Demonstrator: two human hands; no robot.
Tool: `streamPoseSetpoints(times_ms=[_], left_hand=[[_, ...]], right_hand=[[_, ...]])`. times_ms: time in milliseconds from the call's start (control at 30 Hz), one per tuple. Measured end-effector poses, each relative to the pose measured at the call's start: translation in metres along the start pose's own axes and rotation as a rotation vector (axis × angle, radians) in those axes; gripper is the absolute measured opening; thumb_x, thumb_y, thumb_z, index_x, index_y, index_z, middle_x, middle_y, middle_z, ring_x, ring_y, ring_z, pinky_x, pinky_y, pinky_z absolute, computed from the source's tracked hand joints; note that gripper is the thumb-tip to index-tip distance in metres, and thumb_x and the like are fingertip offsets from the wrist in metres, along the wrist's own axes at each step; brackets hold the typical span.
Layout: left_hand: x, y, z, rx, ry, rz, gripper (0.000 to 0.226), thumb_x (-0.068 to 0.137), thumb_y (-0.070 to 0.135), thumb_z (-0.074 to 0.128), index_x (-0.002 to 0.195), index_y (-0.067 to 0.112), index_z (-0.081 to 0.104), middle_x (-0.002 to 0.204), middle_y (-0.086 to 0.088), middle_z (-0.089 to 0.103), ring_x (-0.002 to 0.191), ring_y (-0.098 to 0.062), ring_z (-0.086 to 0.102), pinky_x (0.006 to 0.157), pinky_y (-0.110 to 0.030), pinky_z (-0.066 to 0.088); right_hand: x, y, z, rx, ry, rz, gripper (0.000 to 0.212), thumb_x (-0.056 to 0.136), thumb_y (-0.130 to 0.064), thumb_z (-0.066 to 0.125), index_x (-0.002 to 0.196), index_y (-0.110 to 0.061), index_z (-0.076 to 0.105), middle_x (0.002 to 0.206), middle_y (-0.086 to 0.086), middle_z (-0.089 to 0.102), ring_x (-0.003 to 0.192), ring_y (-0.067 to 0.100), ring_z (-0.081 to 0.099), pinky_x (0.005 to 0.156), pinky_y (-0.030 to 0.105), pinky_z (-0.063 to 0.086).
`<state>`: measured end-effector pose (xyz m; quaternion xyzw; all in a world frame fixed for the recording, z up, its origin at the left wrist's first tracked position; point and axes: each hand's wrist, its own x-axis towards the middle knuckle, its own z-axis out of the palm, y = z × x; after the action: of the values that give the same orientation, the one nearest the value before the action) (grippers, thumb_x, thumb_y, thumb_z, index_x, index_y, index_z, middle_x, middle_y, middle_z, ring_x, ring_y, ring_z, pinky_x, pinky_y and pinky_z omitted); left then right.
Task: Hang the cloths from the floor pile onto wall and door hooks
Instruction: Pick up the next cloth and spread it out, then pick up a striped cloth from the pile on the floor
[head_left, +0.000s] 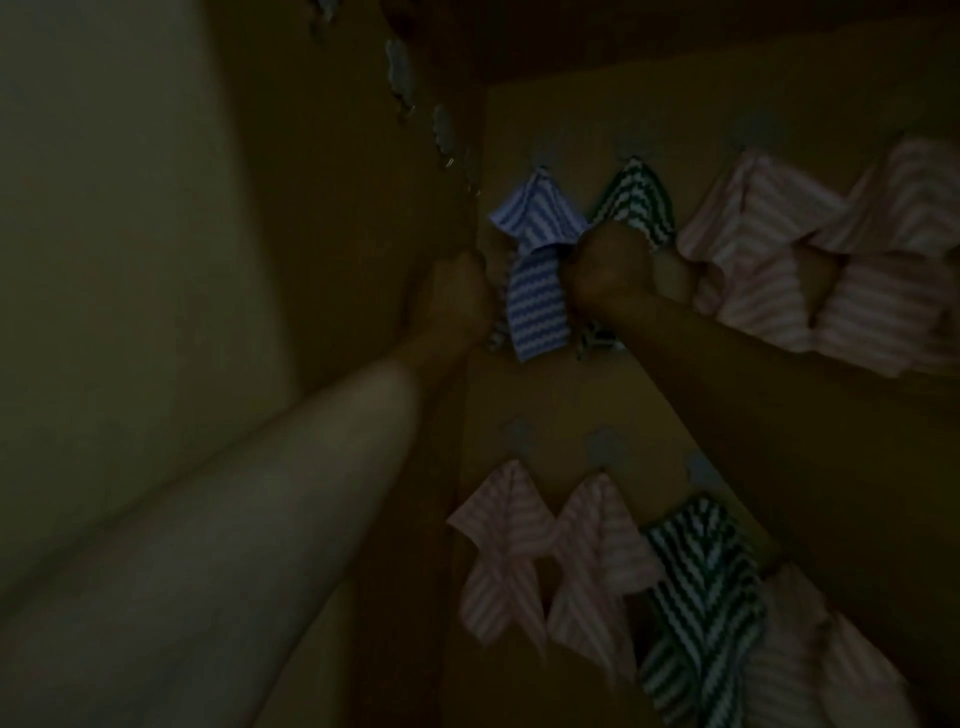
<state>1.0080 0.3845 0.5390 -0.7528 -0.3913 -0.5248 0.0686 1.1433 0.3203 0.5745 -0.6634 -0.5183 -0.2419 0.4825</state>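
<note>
The scene is very dim. A blue striped cloth (537, 291) hangs from a hook on the wall (519, 395) ahead. My left hand (457, 299) is curled at its left edge and my right hand (608, 270) is a fist at its right edge. Ends of a dark green striped cloth (595, 340) show under both hands; its middle is hidden behind the blue one. Another green striped cloth (636, 200) hangs from the neighbouring hook, just above my right hand.
Pink striped cloths (769, 260) hang to the right on the upper row. The lower row holds two pink cloths (498, 561), a green one (696, 597) and another pink one. A row of bare hooks (400, 67) runs along the side wall at the left.
</note>
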Motion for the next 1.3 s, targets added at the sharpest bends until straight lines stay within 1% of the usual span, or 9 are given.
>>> streamPoseSetpoints(times_ms=[100, 233, 333, 533, 633, 800, 933, 1067, 1300], left_hand=[[-0.023, 0.0, -0.005, -0.017, -0.059, 0.008, 0.033, 0.093, 0.018, 0.055, 0.123, 0.003, 0.057, 0.122, -0.021, 0.062, 0.109, -0.036, 0.06, 0.082, -0.037, 0.048], [-0.055, 0.0, -0.013, -0.082, -0.17, -0.008, 0.05, 0.092, 0.037, 0.045, 0.133, 0.01, 0.052, 0.135, -0.019, 0.054, 0.121, -0.034, 0.053, 0.1, -0.037, 0.044], [-0.082, -0.003, -0.017, -0.011, -0.211, -0.01, 0.045, 0.097, 0.037, 0.044, 0.139, 0.023, 0.046, 0.14, -0.015, 0.048, 0.126, -0.034, 0.047, 0.107, -0.042, 0.038], [-0.166, -0.008, -0.043, 0.061, -0.309, 0.004, 0.052, 0.096, 0.046, 0.04, 0.146, 0.033, 0.035, 0.151, -0.007, 0.036, 0.136, -0.031, 0.033, 0.108, -0.049, 0.023], [-0.216, -0.01, -0.057, 0.011, -0.371, 0.008, 0.047, 0.097, 0.044, 0.037, 0.143, 0.034, 0.037, 0.148, -0.006, 0.038, 0.134, -0.031, 0.033, 0.11, -0.053, 0.018], [-0.295, -0.017, -0.068, -0.083, -0.464, 0.006, 0.048, 0.099, 0.045, 0.035, 0.146, 0.038, 0.033, 0.16, 0.005, 0.02, 0.146, -0.026, 0.015, 0.116, -0.057, 0.001], [-0.35, -0.013, -0.078, -0.078, -0.523, 0.025, 0.05, 0.099, 0.047, 0.035, 0.148, 0.039, 0.029, 0.161, 0.005, 0.018, 0.148, -0.025, 0.01, 0.116, -0.059, 0.004], [-0.4, -0.005, -0.093, -0.089, -0.541, 0.046, 0.051, 0.099, 0.05, 0.035, 0.148, 0.036, 0.029, 0.16, 0.002, 0.021, 0.148, -0.023, 0.009, 0.116, -0.059, 0.002], [-0.483, 0.023, -0.14, -0.136, -0.582, 0.046, 0.055, 0.097, 0.052, 0.038, 0.149, 0.04, 0.025, 0.162, 0.003, 0.016, 0.15, -0.02, 0.004, 0.116, -0.057, 0.001]], right_hand=[[-0.033, 0.001, -0.009, 0.032, -0.101, -0.038, 0.037, 0.101, -0.013, 0.044, 0.133, 0.005, 0.049, 0.136, 0.022, 0.05, 0.123, 0.032, 0.049, 0.101, 0.034, 0.038], [-0.082, 0.004, -0.025, -0.066, -0.113, -0.077, 0.042, 0.094, -0.016, 0.052, 0.135, -0.007, 0.05, 0.13, 0.016, 0.057, 0.117, 0.033, 0.054, 0.095, 0.033, 0.043], [-0.121, 0.006, -0.034, -0.096, -0.18, -0.047, 0.042, 0.095, -0.022, 0.055, 0.134, -0.007, 0.051, 0.135, 0.014, 0.054, 0.121, 0.028, 0.051, 0.095, 0.028, 0.042], [-0.205, -0.004, -0.059, -0.218, -0.281, 0.127, 0.064, 0.092, -0.037, 0.058, 0.148, -0.019, 0.033, 0.143, 0.011, 0.044, 0.126, 0.03, 0.046, 0.101, 0.035, 0.044], [-0.259, -0.015, -0.072, -0.229, -0.28, 0.148, 0.063, 0.091, -0.035, 0.06, 0.146, -0.017, 0.036, 0.136, 0.016, 0.049, 0.119, 0.034, 0.051, 0.096, 0.038, 0.048], [-0.352, -0.029, -0.094, -0.273, -0.295, 0.232, 0.054, 0.091, -0.036, 0.058, 0.141, -0.022, 0.041, 0.132, 0.012, 0.05, 0.118, 0.033, 0.051, 0.094, 0.04, 0.048], [-0.417, -0.037, -0.11, -0.304, -0.277, 0.267, 0.051, 0.092, -0.033, 0.06, 0.138, -0.025, 0.041, 0.132, 0.006, 0.05, 0.117, 0.028, 0.052, 0.091, 0.041, 0.05], [-0.472, -0.038, -0.127, -0.344, -0.28, 0.311, 0.061, 0.09, -0.033, 0.062, 0.144, -0.026, 0.035, 0.14, 0.005, 0.044, 0.126, 0.027, 0.044, 0.098, 0.041, 0.047], [-0.548, -0.037, -0.17, -0.341, -0.312, 0.381, 0.064, 0.091, -0.039, 0.06, 0.147, -0.029, 0.032, 0.149, 0.003, 0.037, 0.134, 0.025, 0.039, 0.104, 0.038, 0.044]])
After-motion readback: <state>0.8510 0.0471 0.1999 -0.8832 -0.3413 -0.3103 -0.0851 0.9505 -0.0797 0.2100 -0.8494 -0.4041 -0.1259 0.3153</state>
